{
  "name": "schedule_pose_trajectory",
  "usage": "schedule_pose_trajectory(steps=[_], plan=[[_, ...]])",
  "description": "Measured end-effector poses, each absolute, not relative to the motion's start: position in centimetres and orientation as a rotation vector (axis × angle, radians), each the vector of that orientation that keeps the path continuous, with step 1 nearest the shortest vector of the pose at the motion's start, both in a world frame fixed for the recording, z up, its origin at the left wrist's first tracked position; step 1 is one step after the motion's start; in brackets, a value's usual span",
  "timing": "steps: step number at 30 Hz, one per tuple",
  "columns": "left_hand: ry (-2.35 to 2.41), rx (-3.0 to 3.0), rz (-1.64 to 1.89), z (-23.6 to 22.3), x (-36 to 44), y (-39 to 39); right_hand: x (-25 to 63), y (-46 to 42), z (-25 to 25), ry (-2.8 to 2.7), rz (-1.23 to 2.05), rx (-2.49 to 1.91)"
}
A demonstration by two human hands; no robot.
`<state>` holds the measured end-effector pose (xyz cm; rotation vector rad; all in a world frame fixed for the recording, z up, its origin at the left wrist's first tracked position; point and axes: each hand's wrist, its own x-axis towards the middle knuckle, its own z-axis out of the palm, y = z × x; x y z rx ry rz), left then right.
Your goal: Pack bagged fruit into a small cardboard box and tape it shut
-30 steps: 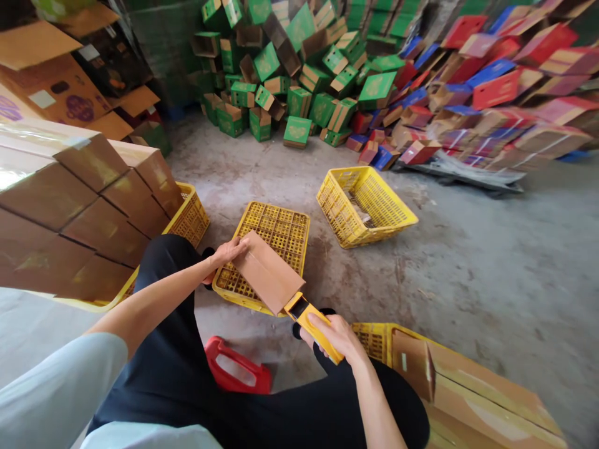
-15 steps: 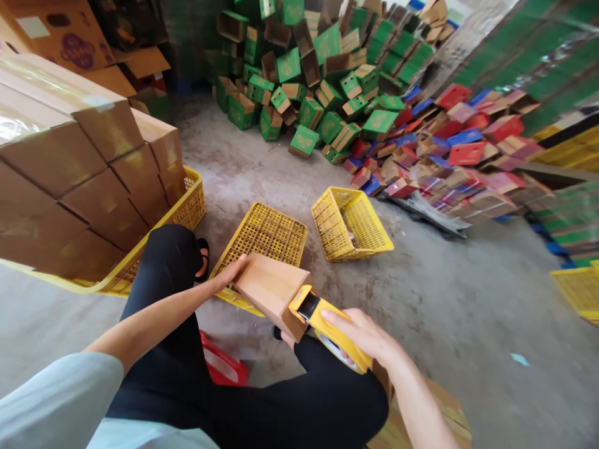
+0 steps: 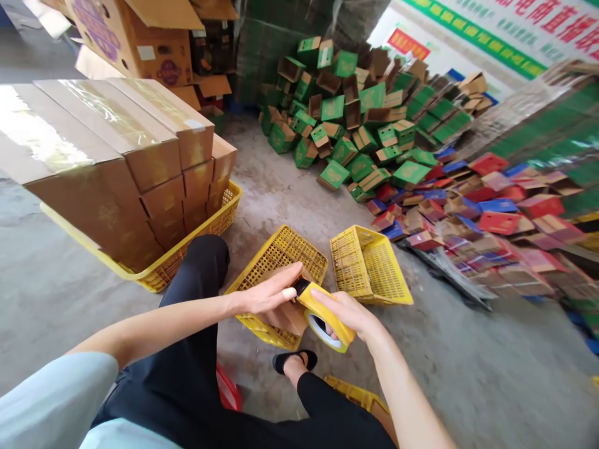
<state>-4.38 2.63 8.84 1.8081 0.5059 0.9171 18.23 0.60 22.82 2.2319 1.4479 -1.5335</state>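
The left hand (image 3: 269,295) has moved to the tape dispenser (image 3: 327,305), flat, partly hiding the carton (image 3: 286,318) over the yellow crate (image 3: 286,246); the right hand (image 3: 352,315) grips the dispenser. Beyond stand an open basket (image 3: 349,265) and heaped green boxes (image 3: 334,174).

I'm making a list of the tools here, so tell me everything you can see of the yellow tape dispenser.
The tape dispenser has a bright yellow body, apparently plastic, with a black part at its front end. A roll with a pale ring around its centre shows on the lower side. The right hand grips it from above, and it slants, front end up and toward the left hand, beside the carton. Whether it touches either is hard to tell.
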Motion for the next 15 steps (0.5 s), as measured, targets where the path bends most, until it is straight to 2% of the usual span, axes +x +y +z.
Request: schedule_pose_trajectory(steps=[9,15], plan=[[0.324,2.148,0.987,6.4,-4.7,1.5,20.1,-1.8,23.0,1.446,-1.607,2.193],[0.146,2.331,0.945,6.5,-5.1,3.0,22.0,-2.7,23.0,1.439,-1.671,2.145]])
